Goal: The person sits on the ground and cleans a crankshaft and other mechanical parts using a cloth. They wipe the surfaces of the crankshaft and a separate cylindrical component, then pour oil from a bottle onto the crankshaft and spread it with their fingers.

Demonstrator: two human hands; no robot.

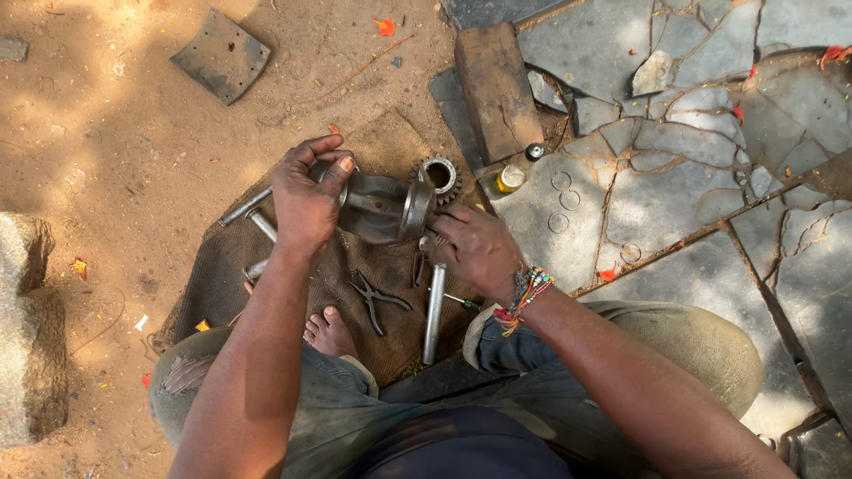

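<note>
My left hand (306, 200) grips one end of a heavy grey metal housing (383, 208) held just above a brown burlap cloth (222, 266). At the housing's flanged end my right hand (475, 248) touches it from below, fingers curled; colourful bracelets circle that wrist. A toothed gear ring (439, 176) lies just beyond the flange. A long steel shaft (433, 312) rests on the cloth under my right hand. Dark pliers (377, 300) lie beside my bare foot (330, 333).
Steel rods (248, 213) lie on the cloth's left side. A wooden block (497, 89) and a small bottle (512, 176) sit at the edge of cracked stone paving (692, 177). A flat metal plate (222, 55) lies on sandy ground; a stone block (31, 328) stands at left.
</note>
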